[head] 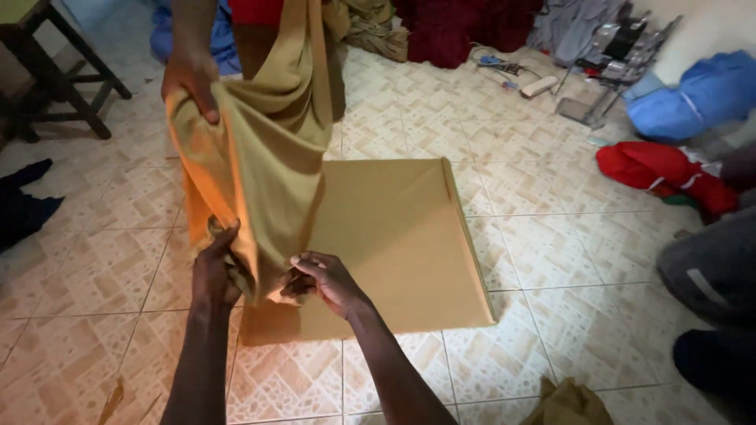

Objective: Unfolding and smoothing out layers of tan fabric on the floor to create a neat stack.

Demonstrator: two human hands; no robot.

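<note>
Where both forearms reach forward from the bottom edge of the view, the left hand is raised with fingers pointing up, its grip pinched shut on the lower hem of the mustard-tan cloth, while the right hand lies just beside it, palm turned inward, fingers curled and closed on the same bunched hem. The cloth hangs in heavy folds between these two hands and another person's hand farther back, which clutches its upper corner with the knuckles facing down. Part of the same fabric lies folded flat on the tiled floor directly behind the hands, forming a broad rectangle with a neat edge on its right. Off to the right, a red bundle rests on the tiles, and beyond it a blue bundle. At the far left stands a dark wooden stool, well apart from the cloth.
</note>
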